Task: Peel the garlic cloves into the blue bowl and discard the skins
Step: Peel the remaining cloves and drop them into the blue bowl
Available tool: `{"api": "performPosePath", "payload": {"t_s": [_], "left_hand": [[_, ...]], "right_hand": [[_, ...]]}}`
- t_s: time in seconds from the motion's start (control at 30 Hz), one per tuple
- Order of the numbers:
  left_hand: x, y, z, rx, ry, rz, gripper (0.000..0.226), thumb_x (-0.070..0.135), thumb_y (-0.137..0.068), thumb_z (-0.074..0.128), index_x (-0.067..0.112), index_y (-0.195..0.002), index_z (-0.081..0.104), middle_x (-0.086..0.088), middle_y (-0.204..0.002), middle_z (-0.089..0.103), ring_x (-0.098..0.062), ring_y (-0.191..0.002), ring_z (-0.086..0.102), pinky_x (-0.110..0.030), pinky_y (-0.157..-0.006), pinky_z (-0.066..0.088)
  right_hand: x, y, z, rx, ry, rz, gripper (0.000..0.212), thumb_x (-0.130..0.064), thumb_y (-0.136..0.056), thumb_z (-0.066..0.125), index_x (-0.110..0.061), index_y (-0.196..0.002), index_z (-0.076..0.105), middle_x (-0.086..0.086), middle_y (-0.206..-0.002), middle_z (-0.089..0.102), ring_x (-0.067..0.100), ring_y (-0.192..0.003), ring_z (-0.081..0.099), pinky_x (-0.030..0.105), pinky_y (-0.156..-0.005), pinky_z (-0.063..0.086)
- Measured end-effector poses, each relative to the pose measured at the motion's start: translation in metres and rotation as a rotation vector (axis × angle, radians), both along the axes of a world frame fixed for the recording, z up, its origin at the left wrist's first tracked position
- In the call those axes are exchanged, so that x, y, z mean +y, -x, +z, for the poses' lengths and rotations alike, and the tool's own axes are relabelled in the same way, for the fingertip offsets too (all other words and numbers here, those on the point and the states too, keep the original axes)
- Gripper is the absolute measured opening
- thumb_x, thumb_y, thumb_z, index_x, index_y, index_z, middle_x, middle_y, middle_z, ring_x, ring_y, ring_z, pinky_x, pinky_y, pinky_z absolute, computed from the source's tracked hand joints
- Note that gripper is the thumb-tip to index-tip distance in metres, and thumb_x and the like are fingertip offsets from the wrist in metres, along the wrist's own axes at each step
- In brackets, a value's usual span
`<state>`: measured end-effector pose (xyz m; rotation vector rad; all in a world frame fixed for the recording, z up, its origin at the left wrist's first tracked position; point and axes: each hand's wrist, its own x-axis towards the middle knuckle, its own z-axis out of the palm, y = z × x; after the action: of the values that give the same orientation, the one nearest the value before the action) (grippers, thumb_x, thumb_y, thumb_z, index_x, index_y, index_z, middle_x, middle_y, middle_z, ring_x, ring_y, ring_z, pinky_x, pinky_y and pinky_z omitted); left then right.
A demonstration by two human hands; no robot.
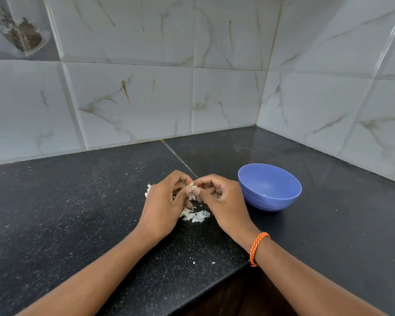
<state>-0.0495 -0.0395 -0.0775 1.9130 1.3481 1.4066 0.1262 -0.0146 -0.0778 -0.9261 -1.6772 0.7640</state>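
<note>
A: Where does the garlic [192, 190] sit relative to the blue bowl [269, 187]?

B: Just left of the bowl and raised off the black speckled counter [78, 213], pinched between both hands. The left hand [163, 206] curls round it from the far side of the bowl, thumb pressing its face; the right hand [224, 201] grips it with thumb and forefinger from the bowl's side.

A: So which hand is nearer the bowl?

B: The right one; its knuckles lie close beside the rim, though not touching. Any freed clove would travel a short way rightward and down, so that hand seems the natural carrier.

A: And the garlic's long axis?

B: Roughly upright, tilted slightly toward the person, as far as can be told; fingers hide much of it.

A: Textures?

B: The skin looks papery, pale and flaking. A heap of loose skins [196, 215] lies on the counter left of the bowl, under the hands. The bowl is smooth, round, matte plastic with faint ridges low on its wall; inside, only a small pale speck shows.

A: Progress?

B: Peeling seems underway; skins are not yet discarded.
</note>
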Motion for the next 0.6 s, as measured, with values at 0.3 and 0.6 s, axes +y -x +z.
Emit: {"api": "performPosePath", "payload": {"t_s": [0.3, 0.6], "left_hand": [[0.0007, 0.0007, 0.0013, -0.174, 0.055, -0.141, 0.009, 0.008, -0.11, 0.059, 0.016, -0.107, 0.061, -0.011, -0.081, 0.076, -0.028, -0.064, 0.072, -0.043, -0.069, 0.062], [0.0046, 0.0013, -0.0036, -0.206, 0.078, -0.143, 0.004, 0.016, -0.111, 0.059, 0.018, -0.108, 0.057, -0.015, -0.074, 0.065, -0.03, -0.049, 0.061, -0.037, -0.053, 0.05]], "right_hand": [[0.0001, -0.0047, 0.0003, 0.12, 0.092, 0.067, 0.008, -0.011, -0.099, 0.074, -0.013, -0.101, 0.081, 0.006, -0.085, 0.079, 0.013, -0.072, 0.069, 0.031, -0.061, 0.053], [-0.0027, 0.0008, -0.002, 0.015, -0.016, -0.015, 0.006, -0.014, -0.101, 0.071, -0.016, -0.099, 0.077, -0.003, -0.077, 0.076, 0.018, -0.063, 0.072, 0.021, -0.055, 0.051]]}}
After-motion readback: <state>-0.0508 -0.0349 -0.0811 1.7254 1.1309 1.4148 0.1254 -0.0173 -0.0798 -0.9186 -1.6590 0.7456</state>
